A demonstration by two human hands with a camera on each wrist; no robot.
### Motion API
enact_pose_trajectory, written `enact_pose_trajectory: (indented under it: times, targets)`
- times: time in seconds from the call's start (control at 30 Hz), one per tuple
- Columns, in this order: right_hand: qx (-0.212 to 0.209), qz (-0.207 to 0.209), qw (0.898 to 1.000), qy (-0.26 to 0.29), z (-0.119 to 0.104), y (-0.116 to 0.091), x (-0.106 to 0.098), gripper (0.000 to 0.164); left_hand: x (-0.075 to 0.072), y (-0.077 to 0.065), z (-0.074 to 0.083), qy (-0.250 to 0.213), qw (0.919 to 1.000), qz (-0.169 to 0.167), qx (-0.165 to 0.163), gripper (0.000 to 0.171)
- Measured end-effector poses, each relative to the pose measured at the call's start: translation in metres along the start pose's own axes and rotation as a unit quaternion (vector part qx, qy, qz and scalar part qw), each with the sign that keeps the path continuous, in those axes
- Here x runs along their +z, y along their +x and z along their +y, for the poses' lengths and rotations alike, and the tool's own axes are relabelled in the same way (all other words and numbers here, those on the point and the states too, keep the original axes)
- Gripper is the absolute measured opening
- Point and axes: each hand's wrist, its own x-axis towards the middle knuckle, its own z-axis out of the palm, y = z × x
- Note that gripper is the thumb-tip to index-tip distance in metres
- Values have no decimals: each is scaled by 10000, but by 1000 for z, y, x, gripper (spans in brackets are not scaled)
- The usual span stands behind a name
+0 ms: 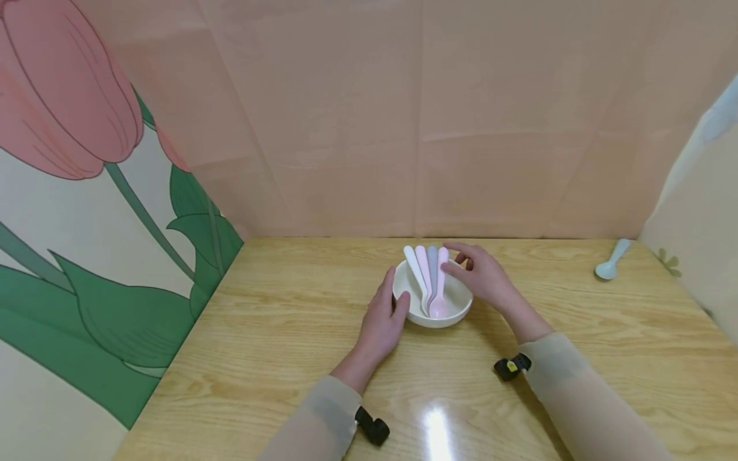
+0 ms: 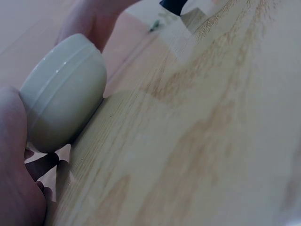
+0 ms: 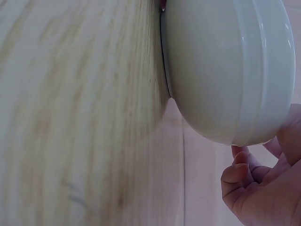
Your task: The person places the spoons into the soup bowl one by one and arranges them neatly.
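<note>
A white bowl stands on the wooden table with several spoons leaning in it, their handles over the far rim. These are a white spoon, a pink one, a grey-purple one and, rightmost, another pink spoon. My left hand grips the bowl's left side, thumb at the rim and fingers around the outside wall. Over the right rim, my right hand pinches the rightmost pink spoon's handle between thumb and index finger. Its other fingers curl behind the bowl in the right wrist view.
A light blue spoon lies by itself at the far right of the table. Behind the table rises a pinkish-beige backdrop, and a tulip-printed panel borders the left side. A pale panel stands at the right.
</note>
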Motion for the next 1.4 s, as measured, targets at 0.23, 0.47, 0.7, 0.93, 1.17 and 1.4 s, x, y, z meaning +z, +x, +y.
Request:
enact_pose_trajectory:
  times: [0.23,0.47,0.7,0.93,1.17,1.4]
  targets:
    - [-9,67,10000,50,1,1,0,52,0,-1,1,-18,10000,-34,-45,63]
    - [253,115,9996,83,-2,-1,-6,57,0,0,0,-6,10000,-6,-26,63]
    - [217,337,9989,224,-6,-4,-11,59,2,0,0,-58,10000,48,64,63]
    - [129,586,9979,235,-6,-7,-18,57,0,-1,0,-48,10000,25,10,63]
    - [189,694,9974,101,-3,-10,-31,63,0,0,1,-40,10000,19,-34,63]
    - [214,827,9962,144,2,-17,-42,66,0,-2,2,-147,9999,-8,-53,62]
